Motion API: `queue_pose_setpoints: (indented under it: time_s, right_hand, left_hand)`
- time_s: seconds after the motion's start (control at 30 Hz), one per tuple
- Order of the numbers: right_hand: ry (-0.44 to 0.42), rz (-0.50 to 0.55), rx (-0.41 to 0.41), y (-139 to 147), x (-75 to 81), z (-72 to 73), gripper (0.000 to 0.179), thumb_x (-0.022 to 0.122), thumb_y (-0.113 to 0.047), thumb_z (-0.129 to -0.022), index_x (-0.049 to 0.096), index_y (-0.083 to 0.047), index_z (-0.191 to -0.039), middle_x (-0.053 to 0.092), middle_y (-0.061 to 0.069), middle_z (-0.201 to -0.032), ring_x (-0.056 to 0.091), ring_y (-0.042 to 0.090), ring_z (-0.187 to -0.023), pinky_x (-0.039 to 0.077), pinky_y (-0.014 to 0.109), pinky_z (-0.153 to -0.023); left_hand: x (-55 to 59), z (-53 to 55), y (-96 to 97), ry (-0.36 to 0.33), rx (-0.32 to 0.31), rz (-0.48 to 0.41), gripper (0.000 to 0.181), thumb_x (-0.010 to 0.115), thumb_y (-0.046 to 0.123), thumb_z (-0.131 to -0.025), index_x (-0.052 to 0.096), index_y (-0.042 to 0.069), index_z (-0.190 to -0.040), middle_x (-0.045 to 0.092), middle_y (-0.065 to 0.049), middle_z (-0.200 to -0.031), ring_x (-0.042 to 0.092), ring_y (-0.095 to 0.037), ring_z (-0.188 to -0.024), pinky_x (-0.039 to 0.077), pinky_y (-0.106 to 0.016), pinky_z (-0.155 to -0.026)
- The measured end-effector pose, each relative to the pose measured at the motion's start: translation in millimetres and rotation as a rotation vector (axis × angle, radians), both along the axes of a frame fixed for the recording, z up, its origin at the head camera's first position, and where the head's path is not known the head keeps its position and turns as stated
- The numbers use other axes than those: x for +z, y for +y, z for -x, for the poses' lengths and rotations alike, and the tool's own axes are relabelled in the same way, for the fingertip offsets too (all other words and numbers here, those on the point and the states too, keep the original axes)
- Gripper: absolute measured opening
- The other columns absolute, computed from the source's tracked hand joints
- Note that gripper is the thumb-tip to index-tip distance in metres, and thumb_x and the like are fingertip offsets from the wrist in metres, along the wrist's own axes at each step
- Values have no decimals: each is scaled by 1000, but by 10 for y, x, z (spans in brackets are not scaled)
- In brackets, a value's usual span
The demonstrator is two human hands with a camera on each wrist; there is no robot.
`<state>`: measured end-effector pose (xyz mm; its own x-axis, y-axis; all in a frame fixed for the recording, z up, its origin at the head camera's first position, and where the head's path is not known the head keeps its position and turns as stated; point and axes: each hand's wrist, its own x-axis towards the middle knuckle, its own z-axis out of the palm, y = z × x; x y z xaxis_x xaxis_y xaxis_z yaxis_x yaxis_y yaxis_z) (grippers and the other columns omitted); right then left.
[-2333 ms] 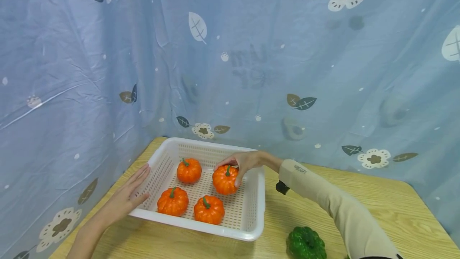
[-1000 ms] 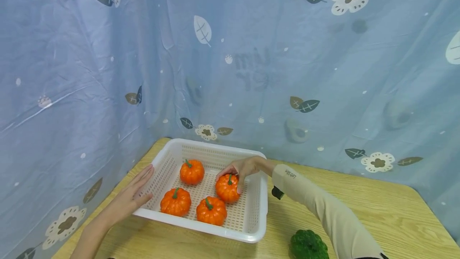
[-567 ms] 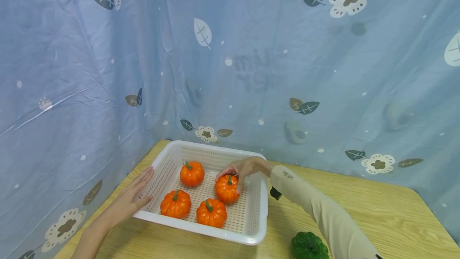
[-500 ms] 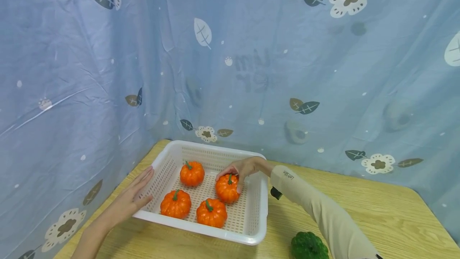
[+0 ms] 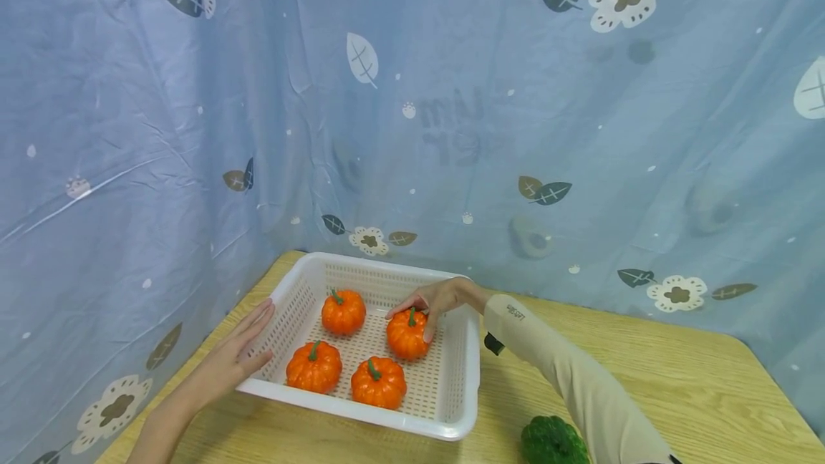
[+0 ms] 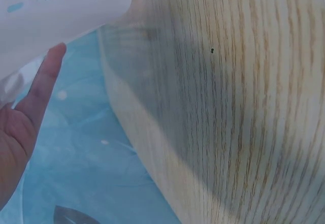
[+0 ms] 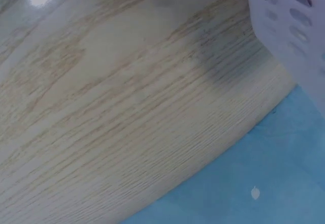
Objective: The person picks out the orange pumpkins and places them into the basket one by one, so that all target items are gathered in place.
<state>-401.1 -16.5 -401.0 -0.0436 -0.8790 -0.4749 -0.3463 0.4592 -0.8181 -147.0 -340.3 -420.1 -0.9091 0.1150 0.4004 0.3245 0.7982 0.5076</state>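
Observation:
In the head view, a white plastic basket (image 5: 465, 371) with slotted walls holds several small orange pumpkins with green stems. My right hand (image 5: 441, 298) reaches over the basket's right side and grips one pumpkin (image 5: 407, 336) from above, thumb on its right and fingers behind it. Three others sit apart from it: one at the back left (image 5: 344, 313), one at the front left (image 5: 314, 369) and one at the front middle (image 5: 379, 385). My left hand (image 5: 225, 360) lies with straight fingers along the basket's left rim. The right wrist view does not show the right hand.
A dark green, bumpy vegetable (image 5: 553, 441) lies on the wooden table (image 5: 631, 349) right of the basket, near the bottom of the view. A blue patterned curtain (image 5: 412, 92) hangs along the table's back and left edges.
Compared with the oldest frame, my right hand and its pumpkin sit slightly lower in the basket. In the last half second the pumpkin shifts a touch backward. The left hand stays put.

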Motion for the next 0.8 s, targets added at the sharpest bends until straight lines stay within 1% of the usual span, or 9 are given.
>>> queue_pose_setpoints:
  time_s: [0.1, 0.2, 0.23, 0.3, 0.37, 0.43, 0.53, 0.67, 0.8]
  right_hand:
    - [-15, 7, 11, -2, -9, 8, 81, 67, 15, -80, 31, -8, -149, 37, 4, -151, 39, 11, -131, 33, 26, -108]
    - [-33, 13, 15, -7, -16, 22, 82, 66, 16, -80, 29, -7, -149, 32, 6, -154, 34, 11, -134, 31, 26, -109]
    - [-33, 13, 14, -10, -12, 24, 82, 66, 16, -80, 29, -7, -149, 31, 6, -154, 34, 11, -134, 30, 26, -109]
    - [-30, 18, 15, -17, 0, 27, 82, 67, 16, -79, 30, -6, -149, 32, 8, -154, 35, 12, -133, 30, 27, -109]
    - [-14, 19, 11, -14, 19, 29, 83, 68, 16, -78, 32, -7, -149, 32, 7, -153, 35, 12, -133, 28, 28, -111]
    - [-1, 16, 9, -12, 43, 25, 83, 68, 16, -77, 33, -7, -148, 32, 6, -154, 34, 12, -134, 26, 30, -112]
    - [5, 14, 8, -12, 62, 16, 81, 68, 16, -77, 34, -6, -148, 31, 5, -154, 29, 14, -137, 22, 31, -114]
    - [-14, 10, 6, -16, 78, 3, 80, 66, 18, -78, 33, -4, -147, 30, 6, -155, 28, 16, -139, 24, 30, -113]
    - [1, 2, -1, -24, 86, -6, 77, 66, 18, -79, 35, -3, -146, 32, 6, -154, 29, 17, -139, 25, 31, -113]
  left_hand:
    - [3, -17, 7, -12, -7, -14, 67, 66, 14, -89, 35, 1, -146, 24, -13, -156, 14, -5, -137, 26, -63, -103]
    - [9, -28, 9, -22, -14, -21, 67, 65, 15, -89, 35, 1, -147, 24, -17, -155, 13, -2, -137, 26, -62, -104]
    - [9, -27, 7, -17, -19, -21, 66, 65, 15, -89, 35, 0, -147, 25, -19, -154, 13, -1, -137, 25, -54, -108]
    - [7, -28, 2, -10, -25, -17, 66, 65, 15, -90, 35, 0, -146, 25, -18, -155, 11, 4, -136, 19, -32, -113]
    - [7, -22, 5, 2, -28, -7, 66, 65, 15, -89, 35, 0, -146, 25, -18, -154, 10, 9, -133, 11, -11, -105]
    - [5, -15, 1, 8, -28, 0, 66, 65, 15, -89, 36, 0, -146, 25, -16, -155, 9, 12, -132, 7, -3, -98]
    - [5, -13, -3, 1, -21, 4, 66, 65, 16, -89, 36, 0, -146, 25, -15, -155, 10, 9, -133, 7, -5, -99]
    - [7, -16, -3, -12, -12, 1, 66, 65, 18, -90, 35, 2, -147, 25, -16, -155, 12, 2, -136, 7, -7, -100]
    - [-9, -21, -2, -8, -8, 2, 66, 65, 17, -90, 36, 2, -147, 26, -16, -155, 11, 7, -134, 10, -12, -104]
